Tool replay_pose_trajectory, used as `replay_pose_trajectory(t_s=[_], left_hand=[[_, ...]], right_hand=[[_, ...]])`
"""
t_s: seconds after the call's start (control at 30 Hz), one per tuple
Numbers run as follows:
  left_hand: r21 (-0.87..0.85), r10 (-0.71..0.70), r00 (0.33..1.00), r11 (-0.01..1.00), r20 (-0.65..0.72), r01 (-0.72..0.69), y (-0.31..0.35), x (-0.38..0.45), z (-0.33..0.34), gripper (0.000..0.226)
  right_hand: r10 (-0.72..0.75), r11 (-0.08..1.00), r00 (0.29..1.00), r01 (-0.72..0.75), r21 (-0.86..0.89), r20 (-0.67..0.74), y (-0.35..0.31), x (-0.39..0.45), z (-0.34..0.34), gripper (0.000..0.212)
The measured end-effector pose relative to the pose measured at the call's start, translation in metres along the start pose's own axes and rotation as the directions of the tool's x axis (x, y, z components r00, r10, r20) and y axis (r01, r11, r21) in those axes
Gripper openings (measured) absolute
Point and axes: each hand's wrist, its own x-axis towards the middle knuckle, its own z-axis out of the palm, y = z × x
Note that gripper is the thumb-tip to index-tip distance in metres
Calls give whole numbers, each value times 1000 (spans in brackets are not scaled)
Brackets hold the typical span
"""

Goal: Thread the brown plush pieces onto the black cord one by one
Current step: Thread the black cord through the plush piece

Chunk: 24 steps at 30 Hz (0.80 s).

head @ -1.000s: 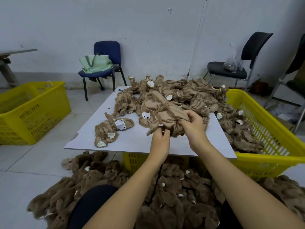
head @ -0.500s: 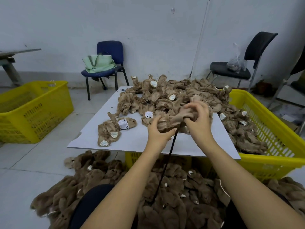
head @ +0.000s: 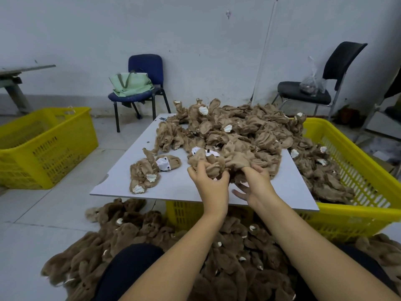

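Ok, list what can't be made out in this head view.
- Black cord: not visible, likely hidden by the left hand, right hand and the plush piece they grip.
- Plastic bag contents: too small.
- Right yellow basket interior: covered by the white board and plush pile.

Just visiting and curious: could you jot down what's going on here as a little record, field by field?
Work surface: white board resting on a yellow basket
On the board: big heap of brown plush pieces, one small bunch apart at the left
Left hand: grips a plush piece
Right hand: pinches the same piece
Black cord: not visible
Floor: more brown plush, second yellow basket
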Motion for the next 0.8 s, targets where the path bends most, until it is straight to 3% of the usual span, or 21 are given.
replay_pose_trajectory(t_s=[0.07, 0.13, 0.23, 0.37, 0.47, 0.63, 0.73, 0.8], left_hand=[[29, 67, 998, 997, -5, -67, -1, -4, 2, 41], [41, 116, 993, 992, 8, -116, -4, -7, 3, 42], [19, 172, 984, 985, 37, -173, -5, -12, 2, 36], [-154, -13, 999, 988, 47, 20, -1, -12, 0, 40], [-232, -134, 991, 964, -22, 126, 1, -5, -3, 53], [-293, -142, 984, 950, -106, 106, 6, -2, -2, 31], [-291, -99, 989, 954, -107, 64, 8, -2, -1, 44], [-282, -64, 993, 959, -98, 34, 10, 1, -3, 52]], right_hand=[[14, 992, 992, -28, 120, 122, 2, -5, 2, 26], [27, 984, 976, -64, 165, 217, 3, -8, 3, 37], [90, 996, 980, -85, -32, 178, -3, -9, 3, 40], [202, 940, 968, -148, -306, 151, -12, 0, -3, 47], [174, 916, 974, -106, -386, 147, -13, 2, -3, 47], [126, 992, 977, -121, -37, 173, -12, 1, 3, 36], [68, 970, 960, -128, 207, 273, -8, -2, 5, 31], [23, 959, 942, -115, 259, 335, -5, -5, 5, 35]])
